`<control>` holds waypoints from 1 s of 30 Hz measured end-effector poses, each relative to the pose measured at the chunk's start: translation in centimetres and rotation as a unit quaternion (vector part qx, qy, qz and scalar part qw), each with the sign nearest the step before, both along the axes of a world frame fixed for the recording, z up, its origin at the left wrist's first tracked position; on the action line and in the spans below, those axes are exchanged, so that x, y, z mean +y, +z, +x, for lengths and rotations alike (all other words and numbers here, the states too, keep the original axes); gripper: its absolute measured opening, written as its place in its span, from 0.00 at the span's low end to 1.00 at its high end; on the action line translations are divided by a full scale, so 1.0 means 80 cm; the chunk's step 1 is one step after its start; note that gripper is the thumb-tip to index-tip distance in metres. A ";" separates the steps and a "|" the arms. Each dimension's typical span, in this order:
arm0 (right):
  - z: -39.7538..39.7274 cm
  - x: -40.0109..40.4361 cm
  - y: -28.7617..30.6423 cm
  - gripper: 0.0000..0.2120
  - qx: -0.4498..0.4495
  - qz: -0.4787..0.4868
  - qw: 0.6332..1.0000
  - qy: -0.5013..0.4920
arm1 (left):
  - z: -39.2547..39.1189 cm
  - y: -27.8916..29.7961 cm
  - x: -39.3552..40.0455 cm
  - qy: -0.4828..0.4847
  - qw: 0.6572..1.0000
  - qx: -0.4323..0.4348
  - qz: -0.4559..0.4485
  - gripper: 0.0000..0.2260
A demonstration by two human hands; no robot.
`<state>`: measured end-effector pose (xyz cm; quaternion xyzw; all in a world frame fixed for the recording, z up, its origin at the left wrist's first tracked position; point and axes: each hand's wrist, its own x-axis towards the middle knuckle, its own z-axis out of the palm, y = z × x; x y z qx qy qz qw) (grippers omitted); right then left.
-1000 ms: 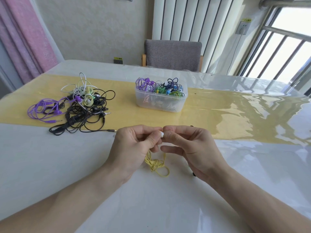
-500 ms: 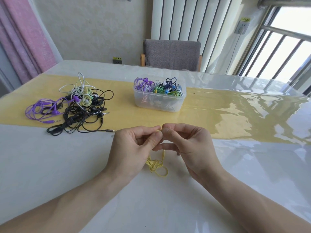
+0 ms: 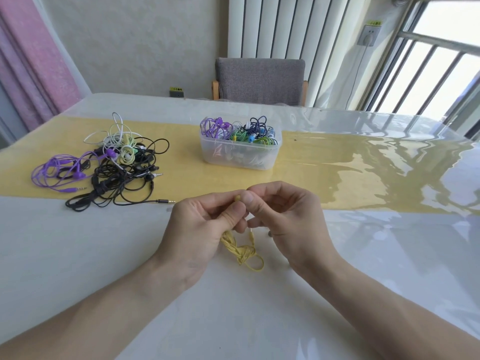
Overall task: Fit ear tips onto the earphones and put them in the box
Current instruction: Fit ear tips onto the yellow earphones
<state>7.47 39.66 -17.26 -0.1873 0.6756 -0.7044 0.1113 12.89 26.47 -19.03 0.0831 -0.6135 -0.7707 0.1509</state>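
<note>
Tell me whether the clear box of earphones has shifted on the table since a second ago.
No. The clear box sits at the same spot on the yellow runner, in line with the grey chair.

Your hands [image 3: 249, 224] meet at the table's [image 3: 78, 255] near middle, earphone tangle [image 3: 104, 167] far left, box [image 3: 240, 149] behind your hands, chair [image 3: 259, 81] beyond the table.

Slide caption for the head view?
Both hands, left and right, pinch a yellow earphone before the box.
</note>
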 end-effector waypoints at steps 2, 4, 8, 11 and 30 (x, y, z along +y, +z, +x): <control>0.000 0.001 -0.001 0.05 0.008 -0.007 1.000 0.009 | 0.000 0.003 0.001 -0.012 0.999 -0.013 0.047 0.10; -0.001 0.001 -0.002 0.04 0.021 -0.006 1.000 0.011 | 0.000 0.005 0.001 -0.024 0.995 -0.034 0.093 0.10; -0.005 -0.002 -0.007 0.03 0.080 0.029 0.996 0.009 | -0.002 0.006 -0.002 -0.025 0.989 -0.060 0.135 0.10; -0.005 -0.002 -0.010 0.03 0.094 0.047 0.994 -0.010 | -0.003 0.007 0.000 -0.023 0.989 -0.049 0.140 0.08; -0.010 0.000 -0.014 0.04 0.113 0.066 0.991 0.001 | 0.000 0.008 -0.003 -0.033 0.984 -0.086 0.150 0.07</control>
